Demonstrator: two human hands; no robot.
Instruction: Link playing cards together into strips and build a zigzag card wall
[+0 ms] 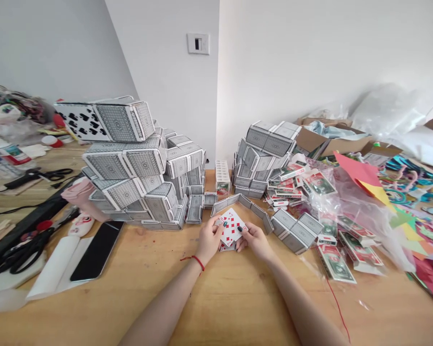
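I have my left hand and right hand pinching white rectangular playing cards with red diamonds over the wooden table; the top one's long axis slants, a corner pointing toward the white wall.

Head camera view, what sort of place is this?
Probably a craft workspace: black scissors, coloured paper and stacked blocks made of playing cards share a wooden tabletop.

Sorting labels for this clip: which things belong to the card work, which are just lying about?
Belongs, by the look of it:
- playing cards, in left hand and right hand
- bent card strip
- left card stack
- right card stack

Probably just lying about:
- phone
- red paper sheet
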